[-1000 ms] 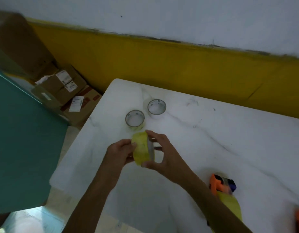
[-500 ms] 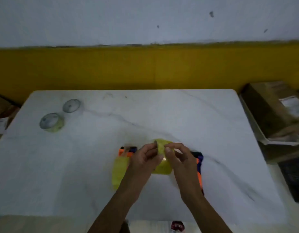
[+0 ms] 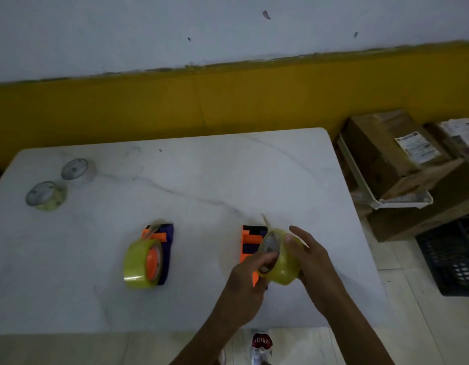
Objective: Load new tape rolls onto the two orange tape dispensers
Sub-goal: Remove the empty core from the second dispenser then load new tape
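Observation:
Two orange tape dispensers lie on the white marble table (image 3: 201,180). The left dispenser (image 3: 159,241) carries a yellow tape roll (image 3: 138,262) on its orange hub. The right dispenser (image 3: 250,241) is partly hidden behind my hands. Both hands hold a second yellow tape roll (image 3: 283,267) just over it: my left hand (image 3: 250,280) grips the roll's near rim and core, my right hand (image 3: 311,259) cups its right side. A loose strip of tape (image 3: 266,219) sticks up from the roll.
Two nearly used-up rolls, a yellowish one (image 3: 45,196) and a pale one (image 3: 76,169), sit at the table's far left. Cardboard boxes (image 3: 391,156) and a white tray (image 3: 402,204) stand on the floor to the right, with a black crate (image 3: 449,259) nearer.
The view has swung right from the table's left end, so both dispensers show apart. My hands carried the yellow roll rightward and now hold it over the right dispenser.

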`<state>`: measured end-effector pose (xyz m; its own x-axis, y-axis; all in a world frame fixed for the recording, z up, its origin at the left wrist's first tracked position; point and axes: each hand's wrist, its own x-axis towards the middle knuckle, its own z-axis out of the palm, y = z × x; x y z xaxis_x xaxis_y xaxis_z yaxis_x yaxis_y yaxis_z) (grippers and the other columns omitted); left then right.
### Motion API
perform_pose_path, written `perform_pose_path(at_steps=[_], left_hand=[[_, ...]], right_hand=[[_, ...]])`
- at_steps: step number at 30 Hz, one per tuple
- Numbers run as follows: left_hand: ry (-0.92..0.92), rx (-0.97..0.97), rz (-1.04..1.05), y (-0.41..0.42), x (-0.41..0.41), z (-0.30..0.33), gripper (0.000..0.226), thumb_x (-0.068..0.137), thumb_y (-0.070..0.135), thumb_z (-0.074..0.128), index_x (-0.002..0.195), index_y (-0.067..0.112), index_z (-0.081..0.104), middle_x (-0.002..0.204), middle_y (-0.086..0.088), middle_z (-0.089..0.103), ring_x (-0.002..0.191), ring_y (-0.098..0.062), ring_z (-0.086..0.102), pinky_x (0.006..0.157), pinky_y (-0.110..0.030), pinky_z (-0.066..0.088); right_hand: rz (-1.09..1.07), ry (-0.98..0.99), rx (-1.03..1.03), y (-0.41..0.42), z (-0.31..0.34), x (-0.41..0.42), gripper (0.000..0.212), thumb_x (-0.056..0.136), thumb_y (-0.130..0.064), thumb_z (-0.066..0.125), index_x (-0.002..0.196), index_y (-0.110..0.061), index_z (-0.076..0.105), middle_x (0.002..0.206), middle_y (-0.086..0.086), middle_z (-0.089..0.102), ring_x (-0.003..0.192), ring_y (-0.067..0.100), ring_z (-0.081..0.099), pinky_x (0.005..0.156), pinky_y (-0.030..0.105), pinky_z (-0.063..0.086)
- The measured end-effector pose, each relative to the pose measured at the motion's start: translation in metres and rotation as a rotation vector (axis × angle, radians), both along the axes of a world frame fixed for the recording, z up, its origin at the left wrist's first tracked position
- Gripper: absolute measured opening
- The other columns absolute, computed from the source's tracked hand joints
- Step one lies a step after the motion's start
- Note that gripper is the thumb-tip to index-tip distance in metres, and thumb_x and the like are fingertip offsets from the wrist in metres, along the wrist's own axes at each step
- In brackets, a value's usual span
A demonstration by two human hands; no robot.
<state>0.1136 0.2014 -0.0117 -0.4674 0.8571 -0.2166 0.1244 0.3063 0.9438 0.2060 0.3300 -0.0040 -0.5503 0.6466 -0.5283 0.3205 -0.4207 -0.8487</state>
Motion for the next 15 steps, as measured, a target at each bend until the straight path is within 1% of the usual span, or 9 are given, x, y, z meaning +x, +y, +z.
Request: perform_pose_path(at_steps=[2,3,6,7,8,10,12,13,15], left_hand=[[0.104,-0.044,-0.005,-0.005,-0.003,-0.007,0.045,0.08,-0.006,0.054,0.112,0.025,0.065,0.121,0.001,0.058,0.11,0.004,0.051,0.087,-0.006,0.043],[0.163,-0.062,0.023,-0.006,-0.007,-0.014,0.045,0.076,-0.002,0.054,0.112,0.024,0.064,0.123,0.003,0.055,0.115,0.003,0.046,0.092,-0.005,0.038],[0.214,-0.225,0.297,-0.011,-0.019,-0.041,0.055,0.07,0.034,0.059,0.124,0.023,0.052,0.122,0.007,0.043,0.115,-0.011,0.039,0.097,-0.023,0.031],[0.158,-0.32,0.363,-0.013,-0.022,-0.046,0.066,0.068,0.048,0.06,0.127,0.02,0.049,0.121,0.006,0.041,0.114,-0.013,0.04,0.094,-0.027,0.033],[0.044,-0.4,0.37,-0.013,-0.024,-0.051,0.07,0.069,0.054,0.063,0.128,0.018,0.049,0.12,0.004,0.045,0.114,-0.015,0.043,0.092,-0.029,0.037],[-0.182,-0.449,0.289,-0.012,-0.024,-0.059,0.046,0.08,0.043,0.067,0.117,0.017,0.058,0.108,0.004,0.06,0.105,-0.015,0.056,0.084,-0.024,0.044],[-0.226,-0.363,0.247,-0.012,-0.02,-0.06,0.016,0.086,0.033,0.064,0.094,0.019,0.065,0.086,0.007,0.065,0.086,-0.013,0.06,0.071,-0.019,0.045],[-0.238,-0.302,0.257,-0.012,-0.018,-0.058,0.014,0.087,0.032,0.062,0.089,0.018,0.066,0.081,0.006,0.066,0.08,-0.014,0.061,0.071,-0.02,0.046],[-0.268,-0.223,0.296,-0.01,-0.017,-0.059,0.017,0.091,0.027,0.057,0.093,0.014,0.068,0.085,0.0,0.073,0.083,-0.022,0.07,0.079,-0.03,0.055]], right_hand=[[0.073,0.047,-0.036,0.007,-0.004,0.003,0.04,0.093,-0.022,0.06,0.133,-0.025,0.056,0.132,0.009,0.061,0.115,0.027,0.064,0.097,0.052,0.053],[0.09,0.057,-0.059,0.01,-0.006,0.004,0.042,0.092,-0.017,0.06,0.134,-0.023,0.055,0.134,0.009,0.061,0.116,0.027,0.063,0.099,0.053,0.052],[0.103,0.057,-0.159,0.016,-0.012,0.01,0.057,0.09,-0.011,0.061,0.144,-0.018,0.043,0.139,0.011,0.054,0.12,0.029,0.059,0.1,0.053,0.05],[0.102,0.051,-0.174,0.017,-0.014,0.013,0.062,0.089,-0.009,0.062,0.146,-0.018,0.039,0.138,0.009,0.054,0.119,0.028,0.059,0.099,0.05,0.051],[0.099,0.041,-0.162,0.017,-0.016,0.016,0.065,0.088,-0.008,0.063,0.147,-0.021,0.037,0.137,0.008,0.053,0.118,0.027,0.059,0.097,0.047,0.052],[0.085,0.009,-0.077,0.016,-0.019,0.023,0.068,0.089,-0.01,0.063,0.147,-0.026,0.035,0.141,0.005,0.047,0.121,0.027,0.054,0.099,0.045,0.049],[0.062,-0.046,-0.006,0.016,-0.021,0.027,0.067,0.09,-0.013,0.062,0.149,-0.027,0.032,0.144,0.003,0.04,0.122,0.024,0.047,0.097,0.041,0.046],[0.055,-0.073,0.012,0.015,-0.022,0.029,0.067,0.091,-0.014,0.061,0.149,-0.027,0.031,0.145,0.003,0.038,0.12,0.022,0.044,0.095,0.039,0.044],[0.068,-0.12,0.018,0.009,-0.021,0.026,0.066,0.092,-0.017,0.06,0.15,-0.025,0.029,0.15,0.004,0.036,0.119,0.019,0.041,0.094,0.036,0.042]])
